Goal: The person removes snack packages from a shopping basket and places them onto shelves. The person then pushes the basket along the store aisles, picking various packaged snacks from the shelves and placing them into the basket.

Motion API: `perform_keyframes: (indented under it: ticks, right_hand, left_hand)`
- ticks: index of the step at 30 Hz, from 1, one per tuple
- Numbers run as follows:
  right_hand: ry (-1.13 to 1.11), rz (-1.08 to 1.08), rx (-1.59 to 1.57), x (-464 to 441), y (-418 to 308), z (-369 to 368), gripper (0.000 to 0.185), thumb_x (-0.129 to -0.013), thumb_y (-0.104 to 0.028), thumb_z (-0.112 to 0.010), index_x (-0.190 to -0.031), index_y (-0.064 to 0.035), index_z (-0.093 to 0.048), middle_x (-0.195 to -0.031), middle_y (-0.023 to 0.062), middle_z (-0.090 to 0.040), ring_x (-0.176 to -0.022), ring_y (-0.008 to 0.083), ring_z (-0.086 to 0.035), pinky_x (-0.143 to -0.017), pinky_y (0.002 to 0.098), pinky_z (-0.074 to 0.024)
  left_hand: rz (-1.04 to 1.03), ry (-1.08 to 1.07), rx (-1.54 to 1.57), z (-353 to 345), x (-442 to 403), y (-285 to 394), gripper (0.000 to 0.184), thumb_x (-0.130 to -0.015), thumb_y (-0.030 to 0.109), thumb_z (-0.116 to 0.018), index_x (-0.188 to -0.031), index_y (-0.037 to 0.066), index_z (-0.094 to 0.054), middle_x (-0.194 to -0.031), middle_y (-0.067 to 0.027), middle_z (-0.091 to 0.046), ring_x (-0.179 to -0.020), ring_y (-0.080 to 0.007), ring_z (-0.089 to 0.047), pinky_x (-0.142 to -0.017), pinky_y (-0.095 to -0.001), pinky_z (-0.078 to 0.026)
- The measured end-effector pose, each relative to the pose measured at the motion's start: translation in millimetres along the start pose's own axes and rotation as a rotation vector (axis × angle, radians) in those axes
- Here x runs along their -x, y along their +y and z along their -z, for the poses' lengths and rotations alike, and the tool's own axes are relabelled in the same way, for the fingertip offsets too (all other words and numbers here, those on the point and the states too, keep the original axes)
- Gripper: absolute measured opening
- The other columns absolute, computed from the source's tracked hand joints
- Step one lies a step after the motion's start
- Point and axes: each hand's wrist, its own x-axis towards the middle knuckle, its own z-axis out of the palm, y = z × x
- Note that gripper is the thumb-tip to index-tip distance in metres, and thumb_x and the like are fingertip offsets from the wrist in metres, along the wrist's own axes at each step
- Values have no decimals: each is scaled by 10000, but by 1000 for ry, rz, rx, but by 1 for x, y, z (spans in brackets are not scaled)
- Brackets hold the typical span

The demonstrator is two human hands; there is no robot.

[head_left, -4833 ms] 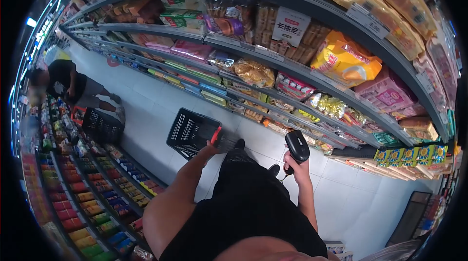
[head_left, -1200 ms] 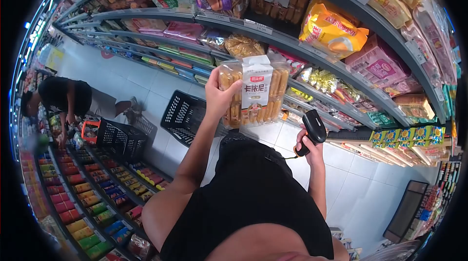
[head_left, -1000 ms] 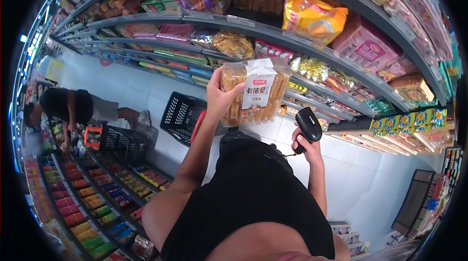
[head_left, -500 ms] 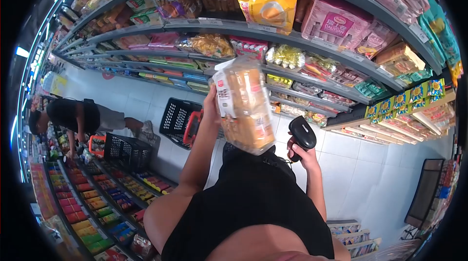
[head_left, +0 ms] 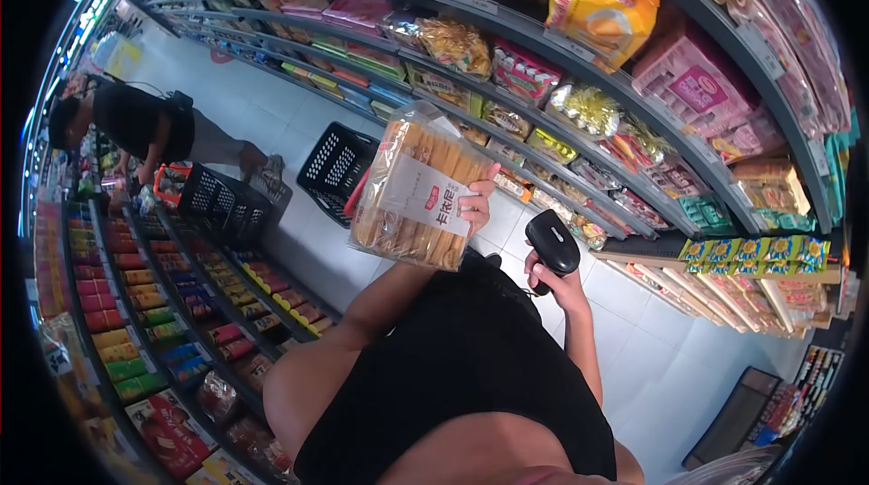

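Observation:
A clear pack of long biscuits (head_left: pixel 421 186) with a white label hangs in front of my body, tilted, its label print turned sideways. My left hand (head_left: pixel 478 201) grips it, fingers wrapped over its right edge; the rest of that hand is behind the pack. To the right, my right hand (head_left: pixel 557 281) is closed round the handle of a black handheld scanner (head_left: pixel 552 242), whose head points up and to the left. Behind the pack, on the floor, stands a black shopping basket (head_left: pixel 337 163) with a red handle, partly covered by the pack.
Stocked snack shelves (head_left: pixel 516 19) curve across the top and right. Lower left are shelves of colourful packets (head_left: pixel 172 304). At the left a person (head_left: pixel 145 127) in black leans towards those shelves, beside another black basket (head_left: pixel 213 204). A dark-framed rack (head_left: pixel 735 417) stands lower right.
Since the earliest frame, my left hand has left the basket and taken hold of the biscuit pack. The pack has since been turned over and rotated. The scanner remains in my right hand.

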Motion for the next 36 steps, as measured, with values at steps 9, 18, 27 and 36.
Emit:
perform_keyframes:
  ticks: [9,18,27,36]
  right_hand:
    - [-81,-36,28,-86,1,-73,268,-937,-32,-681,-1189,16,-603,-903,90,-674,-695,113,-619,-661,285,-525]
    - [-132,-217,20,-196,20,-149,420,-940,-25,-674,-1333,45,-545,-912,84,-665,-704,106,-618,-665,276,-520]
    - [-139,-364,86,-293,57,-199,497,-952,-81,-653,-1397,61,-482,-910,102,-636,-681,129,-597,-665,271,-490]
    - [-92,-560,88,-342,84,-220,455,-941,-31,-652,-1366,70,-523,-897,77,-659,-685,108,-614,-681,263,-509]
  left_hand:
    - [-346,314,-30,-28,57,90,793,-942,453,-651,-1542,17,-371,-1098,-30,-524,-876,-164,-581,-822,-318,-456]
    - [-1024,614,-446,-7,196,265,668,-1055,537,-322,-1534,85,-430,-1504,-201,-518,-1315,-408,-562,-1086,-577,-471]
    - [-1319,947,-405,-17,314,364,651,-1080,565,-285,-1573,148,-367,-1601,-136,-413,-1464,-409,-390,-1179,-655,-312]
    - [-1716,2261,-176,53,367,461,682,-860,329,-822,-1361,10,-487,-1295,-207,-652,-1125,-377,-680,-972,-474,-565]
